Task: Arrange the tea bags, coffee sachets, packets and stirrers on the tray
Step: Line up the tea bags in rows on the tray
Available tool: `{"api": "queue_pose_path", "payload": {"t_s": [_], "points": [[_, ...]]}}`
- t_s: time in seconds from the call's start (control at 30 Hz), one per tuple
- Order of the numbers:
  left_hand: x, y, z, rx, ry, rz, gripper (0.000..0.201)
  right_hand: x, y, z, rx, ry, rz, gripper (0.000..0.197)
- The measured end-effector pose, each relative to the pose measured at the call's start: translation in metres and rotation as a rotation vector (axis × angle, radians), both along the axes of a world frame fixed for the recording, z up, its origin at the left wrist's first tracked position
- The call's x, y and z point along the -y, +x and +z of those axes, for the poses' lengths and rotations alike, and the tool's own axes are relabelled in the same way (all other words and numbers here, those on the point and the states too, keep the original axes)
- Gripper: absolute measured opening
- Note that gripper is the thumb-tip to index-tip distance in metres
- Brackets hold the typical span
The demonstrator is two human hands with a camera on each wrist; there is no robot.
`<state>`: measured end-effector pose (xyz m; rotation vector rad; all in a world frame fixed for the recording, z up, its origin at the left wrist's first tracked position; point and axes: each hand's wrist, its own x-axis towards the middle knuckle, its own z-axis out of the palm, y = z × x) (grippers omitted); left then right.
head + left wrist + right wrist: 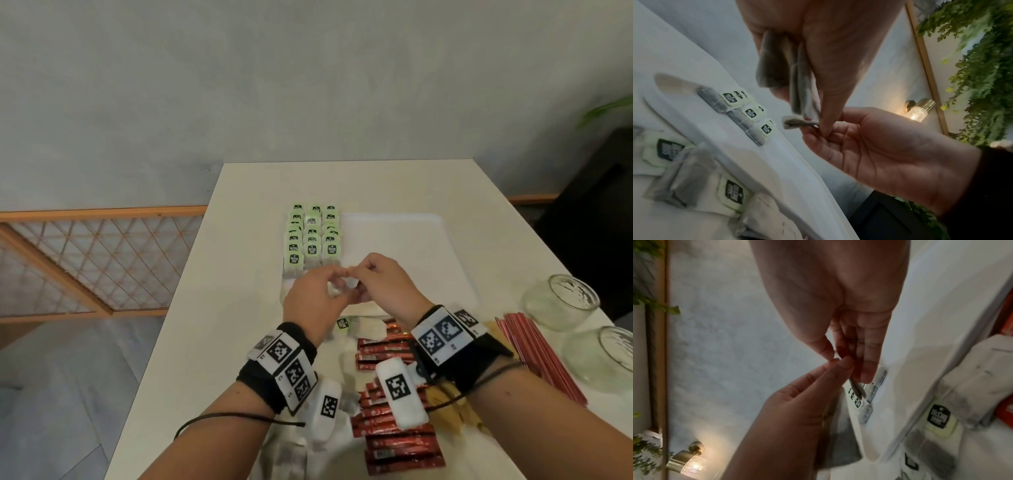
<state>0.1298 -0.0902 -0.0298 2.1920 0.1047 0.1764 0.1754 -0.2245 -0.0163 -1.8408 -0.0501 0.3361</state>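
Tea bags (312, 236) with pale green tags lie in three neat columns on the left part of the white tray (404, 236), which sits at the centre of the head view on a white table (205, 342). Both hands meet just above the tray's near edge. The left hand (315, 301) has its fingers curled round a small bunch of tea bags (789, 71), seen hanging from the palm in the upper middle of the left wrist view. The right hand (383, 284) pinches one bag (797, 123) of that bunch between thumb and fingertips, and the two hands touch at the fingertips.

Below the hands in the head view, loose tea bags (359, 325) lie on the table just off the tray. Red coffee sachets (394, 442) are heaped at lower centre, partly hidden by the right wrist. Yellowish packets (448, 411) show beside them. A bundle of red stirrers (537, 353) lies slantwise at lower right, next to two clear glass jars (561, 301).

A grey plastered wall (308, 85) fills the upper half of the head view. A wooden lattice panel (85, 260) stands at middle left, and green leaves (609, 109) show at the upper right edge. The left wrist view shows a lit wall lamp (917, 112) at right centre and hanging foliage (982, 73) along the right side.
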Motion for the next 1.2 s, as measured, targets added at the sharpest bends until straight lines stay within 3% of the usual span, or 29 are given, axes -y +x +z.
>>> {"api": "queue_pose_path", "payload": {"t_s": [0.23, 0.57, 0.73, 0.87, 0.97, 1.2], "points": [[0.004, 0.019, -0.007, 0.016, -0.067, 0.041, 0.02, 0.008, 0.011, -0.003, -0.084, 0.116, 0.041, 0.018], [-0.021, 0.039, -0.017, -0.152, -0.126, 0.027, 0.02, 0.008, 0.045, -0.023, 0.116, -0.134, 0.18, 0.01], [-0.043, 0.039, -0.024, -0.259, -0.234, 0.128, 0.016, -0.013, 0.063, -0.044, 0.07, -0.21, 0.24, 0.008], [-0.065, 0.044, -0.027, -0.332, -0.47, 0.268, 0.022, -0.027, 0.081, -0.057, 0.094, -0.252, 0.169, 0.007], [-0.075, 0.045, -0.022, -0.334, -0.603, 0.283, 0.036, -0.037, 0.089, -0.057, 0.141, -0.219, 0.129, 0.003], [-0.086, 0.05, -0.02, -0.249, -0.581, 0.228, 0.046, -0.059, 0.101, -0.057, 0.241, -0.237, 0.154, 0.005]]}}
